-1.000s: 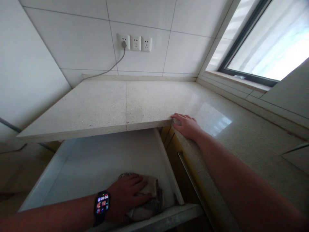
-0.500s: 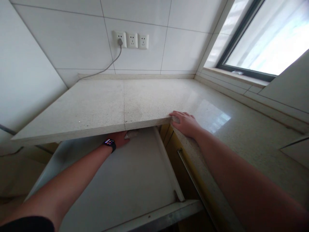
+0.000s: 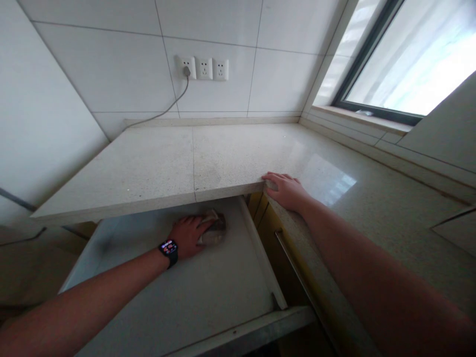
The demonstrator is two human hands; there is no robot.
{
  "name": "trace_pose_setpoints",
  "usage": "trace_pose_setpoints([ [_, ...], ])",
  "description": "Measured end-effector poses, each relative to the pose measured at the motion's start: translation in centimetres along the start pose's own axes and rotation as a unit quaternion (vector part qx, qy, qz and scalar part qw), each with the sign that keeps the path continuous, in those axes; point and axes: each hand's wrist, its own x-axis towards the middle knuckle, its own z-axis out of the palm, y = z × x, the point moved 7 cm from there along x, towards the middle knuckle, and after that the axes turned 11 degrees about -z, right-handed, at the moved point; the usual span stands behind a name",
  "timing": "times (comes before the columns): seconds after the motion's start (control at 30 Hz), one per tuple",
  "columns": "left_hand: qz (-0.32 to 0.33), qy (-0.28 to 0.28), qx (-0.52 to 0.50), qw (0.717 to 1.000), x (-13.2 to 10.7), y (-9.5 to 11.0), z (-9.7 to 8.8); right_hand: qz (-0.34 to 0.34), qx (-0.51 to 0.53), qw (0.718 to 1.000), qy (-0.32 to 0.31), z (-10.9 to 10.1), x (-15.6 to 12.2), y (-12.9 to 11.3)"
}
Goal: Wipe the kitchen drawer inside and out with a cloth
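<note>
Pressing down rather than clenching, the person's left hand lies palm-down on a crumpled grey-brown cloth. The fingers curl loosely over its near side, so the cloth is pinned against the floor of the open white drawer. That flat hold seems chosen to keep the cloth bunched under the palm and in full contact with the drawer floor. A black smartwatch sits on that wrist.

The cloth lies toward the back of the visible drawer floor. It is just beneath the front edge of the speckled beige stone countertop and near the drawer's right wall without touching it.

The right hand is open and holds nothing. It rests spread and flat on the countertop where the front edge turns its inner corner, likely as a prop for a body leaning forward over the drawer.

Room is tight above and behind the cloth, because the countertop edge overhangs the drawer and hides whatever lies further back. To the right, the drawer wall leaves only a narrow strip. Toward the left wall and the front rim the drawer floor shows wide and bare.

Beside the drawer, a metal bar handle runs along the neighbouring cabinet front. White wall sockets with one grey cable sit well behind, above the countertop's back edge.
</note>
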Motion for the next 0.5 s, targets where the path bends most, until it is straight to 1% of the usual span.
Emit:
trace_pose_setpoints([
  [0.07, 0.046, -0.021, -0.023, 0.998, -3.9, 2.3, -0.3, 0.003, 0.000, 1.000, -0.003, 0.0, 0.0, 0.0],
  [0.1, 0.059, -0.038, -0.030, 0.997, -5.9, 3.3, -0.4, 0.003, -0.001, 1.000, -0.005, 0.0, 0.0, -0.1],
  [0.17, 0.106, -0.089, -0.041, 0.990, -9.7, 5.4, 0.0, 0.003, -0.002, 1.000, -0.004, 0.0, 0.1, -0.1],
  [0.23, 0.154, -0.120, -0.048, 0.980, -12.7, 6.8, 0.3, 0.000, -0.003, 1.000, -0.001, 0.0, 0.1, -0.1],
  [0.27, 0.176, -0.124, -0.049, 0.975, -13.7, 7.3, 0.5, -0.001, -0.004, 1.000, 0.001, 0.0, 0.1, -0.1],
  [0.3, 0.194, -0.123, -0.051, 0.972, -14.3, 7.5, 0.6, -0.002, -0.005, 1.000, 0.002, 0.0, 0.1, 0.0],
  [0.37, 0.223, -0.109, -0.059, 0.967, -14.6, 7.5, 0.8, -0.003, -0.005, 1.000, 0.001, 0.1, 0.1, 0.1],
  [0.43, 0.260, -0.090, -0.070, 0.959, -13.9, 7.2, 0.9, -0.003, -0.004, 1.000, -0.002, 0.2, 0.1, 0.2],
  [0.5, 0.296, -0.072, -0.077, 0.949, -12.6, 7.0, 1.0, -0.002, -0.003, 1.000, -0.004, 0.3, 0.1, 0.2],
])
